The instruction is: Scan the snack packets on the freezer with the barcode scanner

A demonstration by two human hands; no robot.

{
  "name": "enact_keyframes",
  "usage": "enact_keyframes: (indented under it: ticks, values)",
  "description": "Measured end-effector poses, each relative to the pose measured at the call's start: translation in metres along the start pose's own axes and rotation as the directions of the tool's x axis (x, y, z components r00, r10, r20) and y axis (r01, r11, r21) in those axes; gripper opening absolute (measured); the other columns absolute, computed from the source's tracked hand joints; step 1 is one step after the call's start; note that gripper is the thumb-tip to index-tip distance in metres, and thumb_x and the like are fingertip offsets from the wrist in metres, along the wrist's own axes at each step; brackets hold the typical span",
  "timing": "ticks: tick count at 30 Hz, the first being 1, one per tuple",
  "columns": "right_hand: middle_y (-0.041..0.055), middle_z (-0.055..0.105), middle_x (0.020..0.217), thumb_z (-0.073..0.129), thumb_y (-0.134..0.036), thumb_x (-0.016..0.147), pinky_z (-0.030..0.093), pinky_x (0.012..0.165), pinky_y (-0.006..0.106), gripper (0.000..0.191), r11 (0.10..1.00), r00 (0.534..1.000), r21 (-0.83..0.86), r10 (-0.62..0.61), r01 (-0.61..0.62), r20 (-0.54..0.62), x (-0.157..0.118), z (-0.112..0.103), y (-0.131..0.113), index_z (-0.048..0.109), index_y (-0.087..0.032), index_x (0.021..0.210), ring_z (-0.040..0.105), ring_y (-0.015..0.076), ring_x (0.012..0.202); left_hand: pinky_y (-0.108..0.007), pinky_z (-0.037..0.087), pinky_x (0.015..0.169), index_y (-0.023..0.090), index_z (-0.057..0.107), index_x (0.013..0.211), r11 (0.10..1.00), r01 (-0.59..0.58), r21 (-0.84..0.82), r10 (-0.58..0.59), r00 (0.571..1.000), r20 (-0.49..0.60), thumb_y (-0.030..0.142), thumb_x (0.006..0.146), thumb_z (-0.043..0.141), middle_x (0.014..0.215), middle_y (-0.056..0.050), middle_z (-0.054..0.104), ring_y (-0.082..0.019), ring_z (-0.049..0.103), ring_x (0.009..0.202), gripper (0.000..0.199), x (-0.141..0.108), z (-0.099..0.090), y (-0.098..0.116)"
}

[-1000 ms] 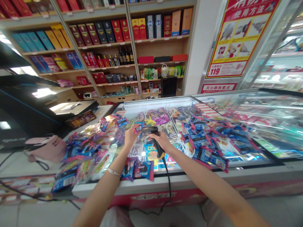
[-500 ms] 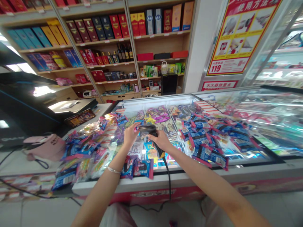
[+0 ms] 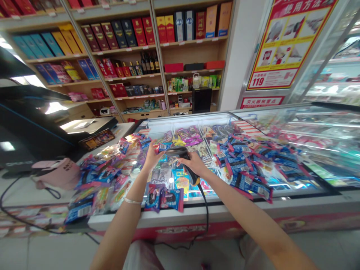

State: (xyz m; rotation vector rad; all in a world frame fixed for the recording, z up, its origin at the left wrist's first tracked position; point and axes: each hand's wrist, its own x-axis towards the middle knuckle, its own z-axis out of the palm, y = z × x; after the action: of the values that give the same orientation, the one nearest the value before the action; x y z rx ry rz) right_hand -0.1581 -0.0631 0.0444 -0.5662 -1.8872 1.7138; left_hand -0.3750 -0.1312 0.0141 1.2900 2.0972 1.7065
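My right hand (image 3: 194, 165) is wrapped round the grip of a black and yellow barcode scanner (image 3: 177, 151), whose head points left over the freezer's glass top. Just left of the scanner head, my left hand (image 3: 152, 156) pinches a small blue and pink snack packet (image 3: 164, 147). Two similar packets (image 3: 171, 198) lie at the front edge, below my hands. Many blue and pink packets form a pile on the right (image 3: 239, 161) and another on the left (image 3: 98, 172).
The scanner's black cable (image 3: 207, 210) hangs over the freezer's front edge (image 3: 126, 221). A pink bag (image 3: 57, 172) stands on the left counter beside a dark monitor (image 3: 25, 127). Behind are shelves of boxes and bottles (image 3: 129, 48). A red poster (image 3: 289, 45) hangs at the right.
The packet in my left hand now shows more clearly beside the scanner head. My left hand has shifted slightly left, and the scanner in my right hand slightly right.
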Motion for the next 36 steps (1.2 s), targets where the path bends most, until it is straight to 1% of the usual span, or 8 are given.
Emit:
enact_keyframes:
  ticks: [2,5,11,14,17,21,25,36]
  values:
    - [0.0042,0.069,0.064,0.064,-0.028,0.075,0.042,0.036,0.023,0.013,1.0,1.0,0.017,-0.015,0.015,0.01,0.002,-0.002,0.0,0.068,-0.015,0.075,0.054,0.0118,0.036,-0.028,0.049,0.072,0.02,0.047,0.122,0.959,0.159,-0.236,-0.167,0.986,-0.014,0.024,0.057,0.079,0.091,-0.001,0.062,-0.015,0.062,0.079,0.072,0.004,-0.008,-0.002]
    - [0.0049,0.069,0.063,0.063,-0.029,0.075,0.043,0.037,0.024,0.015,1.0,1.0,0.006,-0.021,0.021,0.015,0.003,-0.004,0.002,0.068,-0.015,0.075,0.055,0.0123,0.036,-0.024,0.047,0.065,0.018,0.055,0.103,0.81,0.296,-0.507,-0.334,0.943,0.017,0.03,0.053,0.082,0.074,0.003,0.06,-0.01,0.059,0.065,0.057,0.008,-0.017,0.001]
    - [0.0061,0.07,0.069,0.065,-0.031,0.075,0.043,0.036,0.024,0.016,1.0,0.998,0.0,-0.026,0.026,0.053,-0.001,-0.005,-0.002,0.067,-0.015,0.073,0.055,0.0125,0.038,-0.032,0.054,0.067,0.018,0.058,0.09,0.61,0.369,-0.702,-0.413,0.903,0.116,0.032,0.072,0.068,0.077,-0.001,0.064,-0.013,0.062,0.069,0.025,0.008,-0.019,0.01]
    - [0.0056,0.069,0.065,0.064,-0.031,0.075,0.043,0.037,0.023,0.018,0.997,0.996,-0.036,-0.063,0.066,0.065,-0.001,-0.008,-0.008,0.067,-0.015,0.069,0.055,0.0126,0.038,-0.025,0.051,0.057,0.019,0.061,0.105,0.677,0.406,-0.614,-0.45,0.888,0.09,0.028,0.073,0.067,0.074,0.001,0.064,-0.012,0.059,0.061,0.034,0.006,-0.015,0.011]
    - [0.0041,0.068,0.061,0.063,-0.03,0.075,0.043,0.038,0.022,0.017,0.995,0.996,-0.037,-0.086,0.087,0.03,-0.001,-0.011,-0.013,0.067,-0.016,0.066,0.055,0.0119,0.038,-0.021,0.046,0.052,0.02,0.063,0.116,0.808,0.36,-0.466,-0.358,0.929,0.098,0.035,0.072,0.069,0.073,0.001,0.066,-0.01,0.058,0.057,0.047,0.003,-0.013,0.011]
    - [0.004,0.069,0.062,0.063,-0.026,0.074,0.044,0.039,0.023,0.015,0.993,0.997,-0.098,-0.056,0.061,0.055,-0.002,-0.013,-0.015,0.067,-0.016,0.065,0.055,0.0119,0.038,-0.022,0.046,0.057,0.015,0.074,0.096,0.935,0.215,-0.282,-0.158,0.965,0.211,0.049,0.066,0.073,0.078,-0.004,0.071,-0.014,0.061,0.064,0.045,-0.002,-0.014,0.016]
    - [0.005,0.07,0.064,0.062,-0.026,0.076,0.042,0.037,0.022,0.015,0.987,0.996,-0.162,0.011,0.004,0.094,-0.002,-0.013,-0.011,0.067,-0.015,0.066,0.054,0.0118,0.037,-0.024,0.044,0.057,0.015,0.076,0.083,0.952,0.219,-0.216,-0.17,0.96,0.224,0.055,0.059,0.076,0.077,-0.006,0.072,-0.016,0.061,0.062,0.047,-0.004,-0.015,0.02]
    - [0.0054,0.069,0.067,0.063,-0.029,0.077,0.045,0.04,0.025,0.018,0.987,0.986,-0.162,0.015,0.013,0.168,-0.002,-0.012,-0.01,0.063,-0.013,0.068,0.056,0.013,0.041,-0.024,0.046,0.06,0.013,0.076,0.087,0.921,0.287,-0.263,-0.219,0.941,0.259,0.057,0.052,0.079,0.082,-0.008,0.074,-0.015,0.062,0.065,0.056,-0.005,-0.015,0.021]
